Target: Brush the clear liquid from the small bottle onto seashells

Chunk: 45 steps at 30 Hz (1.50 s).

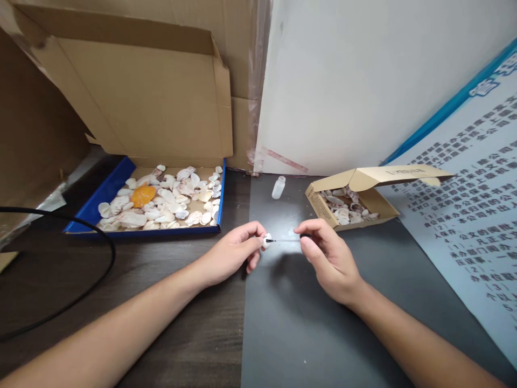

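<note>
My left hand (238, 250) is closed, pinching a small white shell (266, 241) between thumb and fingertips. My right hand (329, 258) grips a small brush (286, 240) by its dark end, which the fingers partly hide. The brush has a thin, clear stem, and its black bristles lie against the shell. Behind the hands, a small bottle (278, 188) of whitish contents stands on the dark grey mat (283, 334); no cap shows on it.
At left, a blue-sided cardboard box (141, 233) with its lid raised holds many shells and one orange shell (143, 196). A smaller open carton (323, 207) with shells sits at right. A black cable (111, 264) loops at far left. A white panel (343, 81) and printed sheet (456, 231) stand behind.
</note>
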Motion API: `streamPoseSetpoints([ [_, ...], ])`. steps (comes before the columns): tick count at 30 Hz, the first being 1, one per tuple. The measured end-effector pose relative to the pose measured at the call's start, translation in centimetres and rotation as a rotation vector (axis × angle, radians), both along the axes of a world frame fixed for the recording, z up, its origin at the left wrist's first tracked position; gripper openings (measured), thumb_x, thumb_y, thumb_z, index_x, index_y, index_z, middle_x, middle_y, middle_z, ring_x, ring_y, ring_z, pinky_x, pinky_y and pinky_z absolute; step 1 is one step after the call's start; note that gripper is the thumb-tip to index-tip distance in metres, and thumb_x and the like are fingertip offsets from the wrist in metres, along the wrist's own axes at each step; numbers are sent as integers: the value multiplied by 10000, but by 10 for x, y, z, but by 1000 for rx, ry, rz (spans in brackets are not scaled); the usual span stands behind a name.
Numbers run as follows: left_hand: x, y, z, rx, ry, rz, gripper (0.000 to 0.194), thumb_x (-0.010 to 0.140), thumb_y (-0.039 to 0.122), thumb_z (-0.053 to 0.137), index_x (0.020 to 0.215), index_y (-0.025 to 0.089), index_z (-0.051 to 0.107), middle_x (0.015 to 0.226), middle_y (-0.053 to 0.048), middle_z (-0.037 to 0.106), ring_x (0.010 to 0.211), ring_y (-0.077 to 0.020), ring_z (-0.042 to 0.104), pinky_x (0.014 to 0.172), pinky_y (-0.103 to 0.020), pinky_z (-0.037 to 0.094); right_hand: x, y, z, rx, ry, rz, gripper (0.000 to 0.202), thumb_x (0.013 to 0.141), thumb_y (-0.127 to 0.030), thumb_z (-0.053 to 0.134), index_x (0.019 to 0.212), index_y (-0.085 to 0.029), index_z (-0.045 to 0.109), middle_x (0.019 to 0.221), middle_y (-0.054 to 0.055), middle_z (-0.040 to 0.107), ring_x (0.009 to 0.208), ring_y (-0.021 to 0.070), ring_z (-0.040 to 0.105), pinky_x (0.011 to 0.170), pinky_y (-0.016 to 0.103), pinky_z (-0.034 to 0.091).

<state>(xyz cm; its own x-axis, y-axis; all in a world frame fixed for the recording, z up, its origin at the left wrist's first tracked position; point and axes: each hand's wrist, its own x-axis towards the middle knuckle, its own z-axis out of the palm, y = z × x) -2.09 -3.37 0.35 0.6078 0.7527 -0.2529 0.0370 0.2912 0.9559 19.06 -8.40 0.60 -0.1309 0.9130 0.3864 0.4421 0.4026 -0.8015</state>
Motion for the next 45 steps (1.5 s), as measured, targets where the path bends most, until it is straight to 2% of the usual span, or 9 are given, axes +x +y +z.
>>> streamPoseSetpoints([
  [4,1,0,0,-9,-6,2,198,847,367,580,820,199,479,590,77,461,480,-72,464,482,-194,391,0,0,-1,19,-10,-10,139,927,-216,600,1052,-246,547,753,-33,526,605,133,509,577,261,457],
  [9,1,0,-1,-10,0,-4,178,854,352,562,830,197,476,569,78,472,475,-70,462,485,-189,392,1,1,-2,20,9,0,125,971,-217,524,1087,-257,546,774,-30,516,626,134,500,591,260,452],
  [15,0,1,-2,-11,-7,-11,181,859,349,566,826,194,478,573,78,466,481,-67,466,487,-187,398,0,1,0,11,-27,13,138,930,-197,588,1052,-247,547,788,-26,534,632,131,513,584,252,455],
  [18,0,1,-1,-6,-8,-9,181,857,347,565,826,192,476,580,77,472,483,-66,469,488,-187,399,0,1,3,7,-53,42,60,959,-202,541,999,-236,569,799,-15,559,650,130,520,603,254,450],
  [21,0,1,-1,-5,-8,-6,171,847,338,560,826,193,471,585,76,478,482,-67,469,486,-188,398,1,0,3,-3,-25,38,93,996,-219,481,1013,-236,571,747,-30,527,622,125,499,593,251,436],
  [26,0,0,-1,-4,-6,-14,197,846,367,570,829,194,477,557,82,463,478,-68,458,486,-186,393,0,1,0,19,-21,-14,131,933,-208,590,1054,-241,552,721,-54,461,594,116,466,553,230,419],
  [32,0,0,-1,-2,3,-14,184,845,359,560,830,193,481,546,76,484,480,-71,466,494,-190,396,0,2,2,18,-43,3,93,994,-209,488,1004,-237,576,737,-39,524,611,113,489,584,233,421],
  [39,0,1,-1,-4,-7,-14,209,838,377,576,827,196,473,551,83,467,476,-70,463,487,-191,394,0,2,0,43,-69,13,50,950,-212,588,995,-231,596,797,-22,544,624,114,501,595,240,437],
  [45,0,0,-1,-3,-12,-3,188,827,354,573,825,195,473,576,79,473,481,-67,468,485,-190,394,0,1,2,30,-50,30,87,981,-205,507,1008,-234,585,785,-21,553,634,120,512,596,244,436],
])
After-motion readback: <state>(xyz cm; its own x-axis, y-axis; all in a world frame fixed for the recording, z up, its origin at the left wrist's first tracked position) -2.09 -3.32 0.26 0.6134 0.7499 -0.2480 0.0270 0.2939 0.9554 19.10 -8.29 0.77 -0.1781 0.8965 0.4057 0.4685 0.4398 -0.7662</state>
